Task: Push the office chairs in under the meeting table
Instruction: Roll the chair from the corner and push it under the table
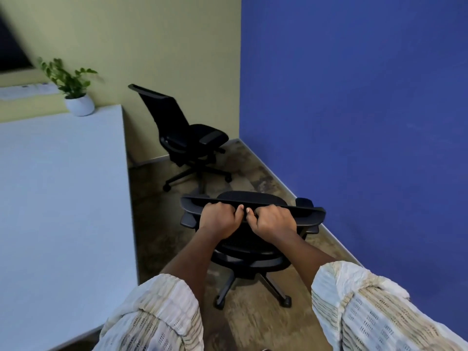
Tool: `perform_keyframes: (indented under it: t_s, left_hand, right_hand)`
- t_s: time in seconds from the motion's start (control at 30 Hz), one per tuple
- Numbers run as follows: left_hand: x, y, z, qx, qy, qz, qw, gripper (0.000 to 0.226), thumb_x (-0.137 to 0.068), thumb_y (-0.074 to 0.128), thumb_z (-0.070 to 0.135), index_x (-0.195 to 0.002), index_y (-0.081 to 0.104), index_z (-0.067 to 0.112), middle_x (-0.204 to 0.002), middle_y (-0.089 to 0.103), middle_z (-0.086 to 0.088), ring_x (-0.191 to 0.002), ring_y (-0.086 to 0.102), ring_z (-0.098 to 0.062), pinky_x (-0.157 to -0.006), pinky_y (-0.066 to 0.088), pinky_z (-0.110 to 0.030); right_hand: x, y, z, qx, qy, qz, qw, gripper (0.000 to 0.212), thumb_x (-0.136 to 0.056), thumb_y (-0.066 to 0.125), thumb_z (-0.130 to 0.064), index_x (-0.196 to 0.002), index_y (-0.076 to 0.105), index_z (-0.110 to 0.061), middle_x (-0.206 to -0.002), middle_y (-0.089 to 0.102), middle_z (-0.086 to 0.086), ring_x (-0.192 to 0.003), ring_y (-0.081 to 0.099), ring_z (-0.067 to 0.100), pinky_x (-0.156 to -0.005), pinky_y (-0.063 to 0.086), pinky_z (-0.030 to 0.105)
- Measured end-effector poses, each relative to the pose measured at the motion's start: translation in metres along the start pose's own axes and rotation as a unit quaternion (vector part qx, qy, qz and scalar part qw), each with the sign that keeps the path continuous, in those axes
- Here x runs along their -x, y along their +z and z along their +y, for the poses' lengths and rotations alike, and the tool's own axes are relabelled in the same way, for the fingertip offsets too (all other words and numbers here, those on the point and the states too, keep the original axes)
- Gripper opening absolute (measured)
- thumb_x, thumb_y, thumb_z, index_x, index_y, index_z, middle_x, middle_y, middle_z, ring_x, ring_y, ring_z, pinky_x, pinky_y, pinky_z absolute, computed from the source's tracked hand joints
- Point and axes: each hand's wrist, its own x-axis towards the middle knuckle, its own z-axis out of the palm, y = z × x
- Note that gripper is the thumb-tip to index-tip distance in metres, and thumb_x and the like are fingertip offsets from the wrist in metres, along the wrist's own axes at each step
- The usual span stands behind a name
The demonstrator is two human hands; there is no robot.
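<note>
Both grips closed: left hand (219, 219), right hand (274, 221) clasp near chair (304, 214) backrest top.

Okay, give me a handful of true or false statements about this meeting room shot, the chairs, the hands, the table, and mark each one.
1. Both hands grip the top edge of the near chair's backrest. True: left hand and right hand sit side by side on it.
2. The far chair is already tucked under the table. False: it stands out in the corner, clear of the table.
3. A potted plant stands on the table's far corner. True.
4. The wall to the right is green. False: it is blue.
5. The near chair's seat is under the tabletop. False: it stands beside the table on open floor.
</note>
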Motion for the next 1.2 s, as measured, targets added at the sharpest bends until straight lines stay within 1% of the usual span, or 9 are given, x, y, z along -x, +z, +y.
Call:
perform_keyframes:
  t_s: [0.1,0.23,0.33,0.43,0.6,0.8,0.97,1.07,1.2]
  left_hand:
    - [0.025,-0.006,-0.013,-0.008,-0.034,0.008,0.999,0.063,-0.102,0.034,0.046,-0.054,0.06,0.014,-0.052,0.059,0.0,-0.051,0.056,-0.022,-0.055,0.029,-0.032]
    - [0.047,-0.015,-0.034,-0.006,-0.082,0.021,0.996,0.06,-0.101,0.039,0.045,-0.049,0.051,0.017,-0.048,0.053,0.002,-0.046,0.047,-0.021,-0.056,0.027,-0.033]
    - [0.056,-0.019,-0.046,-0.015,-0.113,0.037,0.993,0.06,-0.099,0.038,0.045,-0.047,0.045,0.017,-0.048,0.055,-0.001,-0.047,0.053,-0.024,-0.055,0.026,-0.032]
    - [0.057,-0.018,-0.052,-0.032,-0.164,0.068,0.984,0.062,-0.097,0.037,0.045,-0.048,0.052,0.012,-0.05,0.06,-0.005,-0.05,0.058,-0.028,-0.054,0.028,-0.031]
    - [0.049,-0.012,-0.048,-0.072,-0.25,0.109,0.959,0.061,-0.093,0.037,0.044,-0.046,0.058,0.012,-0.046,0.059,-0.007,-0.045,0.058,-0.03,-0.05,0.031,-0.03]
    - [0.017,-0.008,-0.033,-0.109,-0.349,0.079,0.927,0.062,-0.096,0.033,0.046,-0.056,0.068,0.013,-0.055,0.065,-0.008,-0.056,0.064,-0.03,-0.055,0.031,-0.032]
    - [-0.018,-0.003,-0.04,-0.124,-0.417,0.06,0.898,0.065,-0.095,0.028,0.049,-0.058,0.066,0.011,-0.058,0.067,-0.01,-0.058,0.066,-0.031,-0.055,0.033,-0.033]
    - [-0.04,0.006,-0.053,-0.133,-0.45,0.056,0.881,0.067,-0.093,0.023,0.053,-0.061,0.066,0.013,-0.064,0.069,-0.009,-0.063,0.067,-0.03,-0.056,0.036,-0.034]
    - [-0.073,0.017,-0.081,-0.144,-0.463,0.054,0.873,0.073,-0.092,0.017,0.059,-0.071,0.069,0.013,-0.073,0.071,-0.01,-0.072,0.069,-0.03,-0.059,0.043,-0.035]
  right_hand:
    - [0.006,0.002,-0.021,-0.012,-0.033,-0.008,0.999,0.055,-0.1,0.029,-0.057,-0.066,0.057,-0.023,-0.062,0.053,-0.004,-0.069,0.061,0.025,-0.062,0.038,0.037]
    - [0.003,0.007,-0.046,-0.034,-0.087,-0.011,0.996,0.053,-0.101,0.031,-0.056,-0.064,0.05,-0.024,-0.061,0.049,-0.004,-0.071,0.062,0.027,-0.06,0.033,0.036]
    - [-0.006,0.013,-0.06,-0.057,-0.132,-0.013,0.989,0.052,-0.101,0.03,-0.057,-0.065,0.05,-0.024,-0.068,0.06,0.0,-0.074,0.064,0.027,-0.062,0.033,0.036]
    - [-0.025,0.018,-0.064,-0.07,-0.187,-0.011,0.98,0.053,-0.1,0.029,-0.057,-0.067,0.053,-0.024,-0.077,0.069,0.004,-0.078,0.066,0.028,-0.063,0.035,0.036]
    - [-0.067,0.026,-0.059,-0.074,-0.277,-0.023,0.958,0.058,-0.1,0.029,-0.058,-0.07,0.063,-0.021,-0.077,0.07,0.004,-0.079,0.067,0.028,-0.064,0.037,0.036]
    - [-0.128,0.03,-0.047,-0.077,-0.366,-0.039,0.927,0.055,-0.1,0.032,-0.057,-0.064,0.053,-0.022,-0.072,0.067,0.004,-0.077,0.066,0.029,-0.061,0.032,0.035]
    - [-0.189,0.036,-0.054,-0.08,-0.411,-0.031,0.908,0.054,-0.095,0.035,-0.063,-0.062,0.051,-0.023,-0.075,0.069,0.006,-0.082,0.067,0.03,-0.066,0.043,0.038]
    - [-0.226,0.041,-0.063,-0.072,-0.441,-0.037,0.894,0.057,-0.094,0.038,-0.063,-0.056,0.042,-0.022,-0.071,0.067,0.006,-0.079,0.066,0.031,-0.062,0.035,0.036]
    - [-0.285,0.052,-0.08,-0.058,-0.469,-0.019,0.881,0.056,-0.093,0.037,-0.064,-0.056,0.043,-0.022,-0.07,0.067,0.005,-0.079,0.066,0.03,-0.061,0.031,0.035]
